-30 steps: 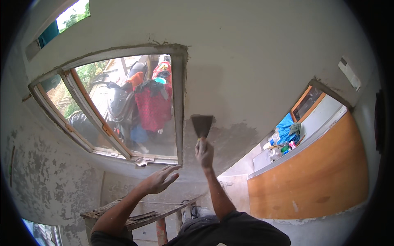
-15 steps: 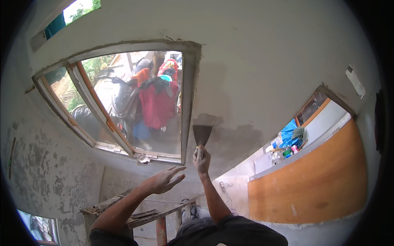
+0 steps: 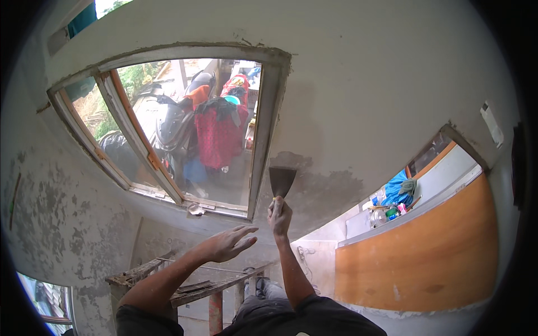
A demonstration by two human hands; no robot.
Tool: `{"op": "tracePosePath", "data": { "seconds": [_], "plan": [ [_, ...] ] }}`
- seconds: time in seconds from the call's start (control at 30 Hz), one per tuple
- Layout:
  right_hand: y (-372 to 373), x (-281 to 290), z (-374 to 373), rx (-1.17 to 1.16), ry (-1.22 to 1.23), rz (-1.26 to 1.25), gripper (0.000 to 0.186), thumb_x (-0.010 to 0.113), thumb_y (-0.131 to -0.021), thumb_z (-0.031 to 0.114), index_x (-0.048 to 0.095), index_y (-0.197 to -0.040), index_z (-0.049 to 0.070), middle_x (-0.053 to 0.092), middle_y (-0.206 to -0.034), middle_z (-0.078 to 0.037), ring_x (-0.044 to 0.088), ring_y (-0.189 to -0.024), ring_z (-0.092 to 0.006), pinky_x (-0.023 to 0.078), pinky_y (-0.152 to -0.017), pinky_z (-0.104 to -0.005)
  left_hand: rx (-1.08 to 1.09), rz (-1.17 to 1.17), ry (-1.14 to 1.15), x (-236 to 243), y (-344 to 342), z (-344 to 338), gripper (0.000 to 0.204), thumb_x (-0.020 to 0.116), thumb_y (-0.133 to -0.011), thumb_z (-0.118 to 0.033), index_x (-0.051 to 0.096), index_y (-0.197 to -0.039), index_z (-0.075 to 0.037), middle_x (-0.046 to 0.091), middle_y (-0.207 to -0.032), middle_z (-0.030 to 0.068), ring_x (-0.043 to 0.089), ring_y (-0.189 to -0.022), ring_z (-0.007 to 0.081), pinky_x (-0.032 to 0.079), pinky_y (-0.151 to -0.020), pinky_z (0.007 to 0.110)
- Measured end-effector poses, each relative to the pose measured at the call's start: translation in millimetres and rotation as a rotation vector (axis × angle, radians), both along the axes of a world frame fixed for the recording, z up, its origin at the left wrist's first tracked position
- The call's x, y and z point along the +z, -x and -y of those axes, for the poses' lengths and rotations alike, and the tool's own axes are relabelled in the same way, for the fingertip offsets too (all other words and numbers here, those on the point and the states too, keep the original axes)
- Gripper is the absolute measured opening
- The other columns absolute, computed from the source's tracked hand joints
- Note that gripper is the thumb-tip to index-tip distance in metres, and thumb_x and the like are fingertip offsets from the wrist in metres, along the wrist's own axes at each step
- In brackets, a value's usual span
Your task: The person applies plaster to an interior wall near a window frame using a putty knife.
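My right hand (image 3: 278,215) grips the short handle of a wide putty knife (image 3: 283,180), its dark blade raised against the pale wall (image 3: 353,95) over a patch of darker, damp-looking plaster (image 3: 330,196), just right of the window frame (image 3: 270,103). My left hand (image 3: 230,243) is open, fingers stretched out with the palm down, below the window and left of the putty knife, with nothing in it.
A worn wooden scaffold or ladder (image 3: 200,291) stands under my arms. A three-pane window (image 3: 224,134) shows piled clutter outside. At the right are an orange wooden panel (image 3: 417,246) and a ledge with bottles and blue plastic (image 3: 398,187). Mottled plaster (image 3: 67,229) covers the left wall.
The view has shifted, so the window sits higher and farther right. My right hand and the putty knife moved lower on the wall, then slightly up and right in the picture; my left hand stays open.
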State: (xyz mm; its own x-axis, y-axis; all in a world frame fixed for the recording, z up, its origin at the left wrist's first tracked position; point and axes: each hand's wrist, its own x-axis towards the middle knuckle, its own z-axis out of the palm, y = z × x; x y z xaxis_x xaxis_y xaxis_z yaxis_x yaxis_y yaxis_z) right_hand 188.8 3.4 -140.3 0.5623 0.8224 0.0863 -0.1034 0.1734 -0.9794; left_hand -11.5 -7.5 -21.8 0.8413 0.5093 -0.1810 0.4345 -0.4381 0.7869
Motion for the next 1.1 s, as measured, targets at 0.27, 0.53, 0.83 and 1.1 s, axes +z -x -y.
{"op": "tracePosePath", "data": {
  "seconds": [0.27, 0.53, 0.83, 1.1],
  "plan": [
    [-0.4, 19.9, -15.7, -0.011, -0.054, 0.061, 0.051, 0.042, -0.102, 0.045, 0.044, -0.066, 0.009, 0.037, -0.05, 0.003, 0.035, -0.036, -0.0061, 0.025, -0.034, -0.0233, 0.01, 0.007, 0.001, -2.9, 1.4, -4.7, 0.057, 0.036, -0.102, -0.046, 0.043, -0.138, -0.003, 0.049, -0.134, 0.0257, 0.05, -0.123, 0.0382, 0.039, -0.104, 0.043],
    [-6.0, 12.1, -6.0, -0.018, 0.045, -0.074, 0.052, 0.041, -0.101, 0.048, 0.043, -0.067, 0.009, 0.038, -0.049, 0.002, 0.035, -0.034, -0.0074, 0.025, -0.032, -0.0242, 0.026, 0.013, -0.001, -3.5, 2.1, -4.3, 0.054, 0.035, -0.102, -0.046, 0.043, -0.139, -0.007, 0.049, -0.136, 0.023, 0.051, -0.123, 0.038, 0.039, -0.105, 0.044],
    [-3.0, 38.6, -18.3, -0.016, -0.048, -0.008, 0.052, 0.041, -0.101, 0.049, 0.042, -0.067, 0.009, 0.036, -0.048, 0.003, 0.034, -0.035, -0.0073, 0.025, -0.032, -0.0242, -0.007, -0.056, 0.047, -0.3, -1.3, 1.4, 0.055, 0.035, -0.102, -0.046, 0.042, -0.14, -0.007, 0.049, -0.134, 0.024, 0.053, -0.119, 0.0378, 0.04, -0.103, 0.044],
    [1.2, 28.9, -14.8, -0.028, 0.019, -0.065, 0.053, 0.041, -0.1, 0.05, 0.044, -0.068, 0.008, 0.038, -0.05, 0.002, 0.035, -0.035, -0.0074, 0.026, -0.032, -0.0241, -0.015, -0.036, 0.069, -0.1, -0.7, 2.6, 0.055, 0.035, -0.102, -0.046, 0.043, -0.139, -0.006, 0.049, -0.135, 0.0231, 0.052, -0.12, 0.0375, 0.04, -0.104, 0.043]
  ]
}}
